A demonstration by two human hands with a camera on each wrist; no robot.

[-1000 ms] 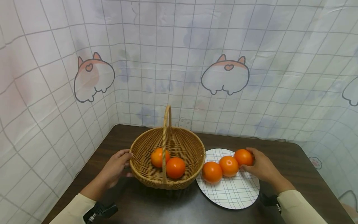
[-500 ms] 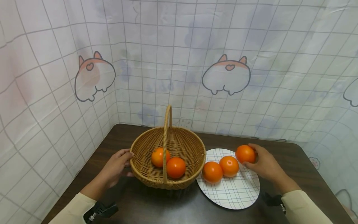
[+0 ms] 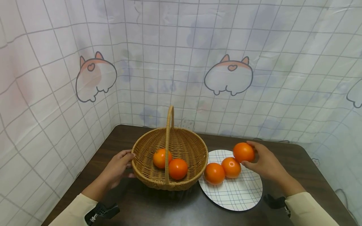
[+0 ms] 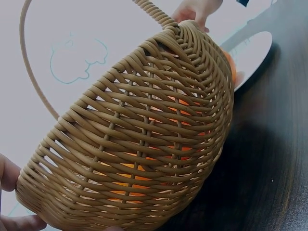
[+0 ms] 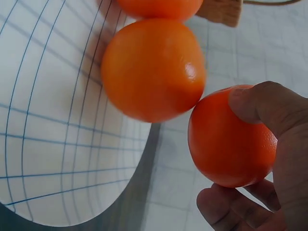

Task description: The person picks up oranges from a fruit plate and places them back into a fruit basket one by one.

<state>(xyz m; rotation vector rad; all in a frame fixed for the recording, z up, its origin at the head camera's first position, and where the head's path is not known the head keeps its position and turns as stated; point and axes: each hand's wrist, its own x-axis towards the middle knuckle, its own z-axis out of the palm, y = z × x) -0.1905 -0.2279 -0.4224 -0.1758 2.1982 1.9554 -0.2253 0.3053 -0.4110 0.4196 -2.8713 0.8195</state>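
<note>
Dark table [image 3: 294,157] — cartoon-printed grid cloth [image 3: 181,62] behind.

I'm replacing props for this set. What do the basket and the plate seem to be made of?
Basket: woven wicker or rattan, tan and matte; round strands cross over ribs in the left wrist view.
Plate: smooth white with thin blue grid lines, probably glazed ceramic, though melamine would look alike.
</note>
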